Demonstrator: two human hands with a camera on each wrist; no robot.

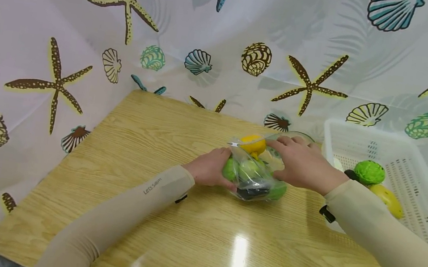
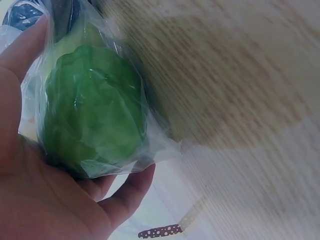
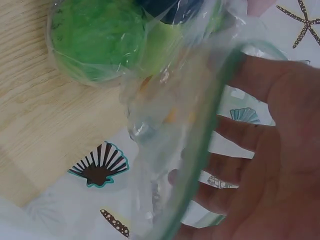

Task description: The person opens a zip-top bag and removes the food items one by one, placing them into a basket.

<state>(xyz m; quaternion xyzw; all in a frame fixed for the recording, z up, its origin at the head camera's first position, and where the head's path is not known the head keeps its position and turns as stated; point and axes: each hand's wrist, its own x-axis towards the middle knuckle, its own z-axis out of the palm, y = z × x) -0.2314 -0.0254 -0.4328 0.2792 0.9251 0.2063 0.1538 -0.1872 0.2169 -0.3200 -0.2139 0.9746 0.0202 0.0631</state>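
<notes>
A clear zip bag (image 1: 253, 184) with a green edge lies on the wooden table, filled with vegetable-like pieces. Through its film show a green ribbed piece (image 2: 95, 110), a green round one (image 3: 97, 40) and a dark one (image 1: 248, 194). Near the bag's mouth sits a yellow piece (image 1: 253, 144). My left hand (image 1: 211, 167) grips the bag's left side, thumb and fingers round the ribbed piece. At the mouth, my right hand (image 1: 301, 163) touches the green edge (image 3: 200, 150) with spread, fairly straight fingers. Part of each finger is behind the film or edge.
To the right stands a white perforated basket (image 1: 420, 167). In it lie a green crinkled piece (image 1: 370, 172), a yellow oblong piece (image 1: 387, 200) and a dark piece partly behind my right sleeve. A patterned curtain (image 1: 219, 30) hangs behind the wooden table (image 1: 148, 143).
</notes>
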